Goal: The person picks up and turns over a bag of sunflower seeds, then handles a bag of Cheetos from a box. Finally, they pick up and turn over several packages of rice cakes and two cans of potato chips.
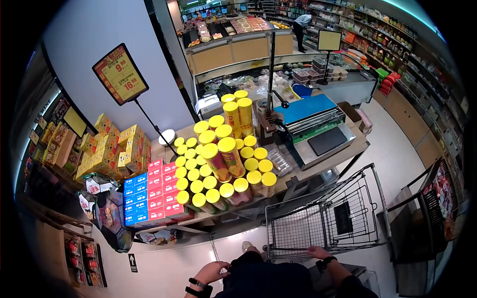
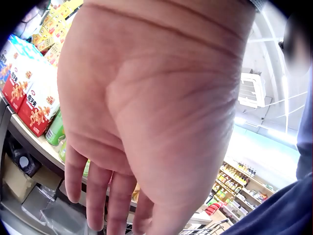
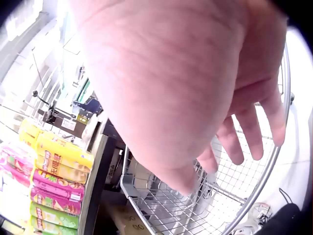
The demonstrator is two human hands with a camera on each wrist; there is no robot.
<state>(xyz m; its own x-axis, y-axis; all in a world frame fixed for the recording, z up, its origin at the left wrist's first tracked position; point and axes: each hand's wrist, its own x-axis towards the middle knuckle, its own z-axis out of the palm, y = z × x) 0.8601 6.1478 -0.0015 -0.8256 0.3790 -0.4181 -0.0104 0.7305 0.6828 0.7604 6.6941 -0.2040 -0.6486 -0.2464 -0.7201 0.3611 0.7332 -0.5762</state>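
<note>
My left hand (image 1: 212, 271) hangs by my side below the display table, its fingers loose and holding nothing. In the left wrist view its palm (image 2: 142, 98) fills the middle, with the fingers hanging down. My right hand (image 1: 317, 252) is at the near side of a wire shopping cart (image 1: 343, 218). The right wrist view shows this hand (image 3: 161, 88) over the cart's metal rim (image 3: 264, 177), fingers spread and fairly straight, nothing in its grip. Only wire mesh shows inside the basket.
Yellow-lidded canisters (image 1: 226, 144) crowd the table, beside red boxes (image 1: 156, 193) and blue boxes (image 1: 135, 201). A wrapping machine (image 1: 318, 124) stands at its right end. A dark rack (image 1: 417, 223) lies right of the cart. Far back, a person (image 1: 301, 30) bends at shelves.
</note>
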